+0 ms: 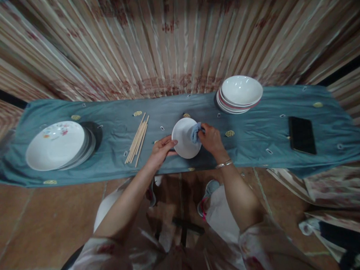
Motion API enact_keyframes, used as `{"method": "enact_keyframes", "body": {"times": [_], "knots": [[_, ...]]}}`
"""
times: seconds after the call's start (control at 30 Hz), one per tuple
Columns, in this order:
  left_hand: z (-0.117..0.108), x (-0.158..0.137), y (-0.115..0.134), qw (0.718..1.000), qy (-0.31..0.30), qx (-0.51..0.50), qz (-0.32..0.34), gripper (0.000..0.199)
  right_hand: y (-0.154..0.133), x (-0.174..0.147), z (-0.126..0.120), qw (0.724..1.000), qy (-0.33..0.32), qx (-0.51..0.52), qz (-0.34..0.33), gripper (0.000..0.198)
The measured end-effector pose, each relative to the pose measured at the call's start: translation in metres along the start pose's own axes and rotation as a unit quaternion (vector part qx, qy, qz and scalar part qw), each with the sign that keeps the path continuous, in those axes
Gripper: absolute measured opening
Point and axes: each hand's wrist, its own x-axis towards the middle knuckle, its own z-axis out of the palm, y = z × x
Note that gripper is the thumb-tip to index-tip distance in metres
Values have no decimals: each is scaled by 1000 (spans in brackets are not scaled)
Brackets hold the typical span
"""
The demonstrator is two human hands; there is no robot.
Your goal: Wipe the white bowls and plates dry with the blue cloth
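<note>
A white bowl point(184, 140) is tilted toward me over the middle of the cloth-covered table. My left hand point(164, 148) grips its left rim, thumb on the inside and fingers beneath. In my right hand point(211, 138) is a bunched light-blue cloth point(195, 133), pressed against the bowl's inner right side. The bowl's underside is hidden from view.
Several wooden chopsticks point(138, 140) lie left of the bowl. Stacked plates with a flower pattern point(58, 147) stand at the far left, stacked bowls point(242, 91) at the back right. A black tablet-like object point(302, 134) lies right. A pleated curtain point(177, 44) hangs behind the table point(265, 132).
</note>
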Motion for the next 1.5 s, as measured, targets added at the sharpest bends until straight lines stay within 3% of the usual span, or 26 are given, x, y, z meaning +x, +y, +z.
{"method": "enact_keyframes", "body": {"times": [0.3,0.7,1.23,1.5], "knots": [[-1,-4,-6,999,-1,-44,0,55,5,7,2,996,41,40,-63,28],[4,-4,0,1000,-3,-1,-18,58,1,14,2,987,54,59,-136,33],[11,-11,-9,996,52,-69,-9,51,7,5,-5,998,-46,9,-33,27],[11,-3,-8,988,96,-123,20,44,10,-4,3,997,-58,9,-49,25]]}}
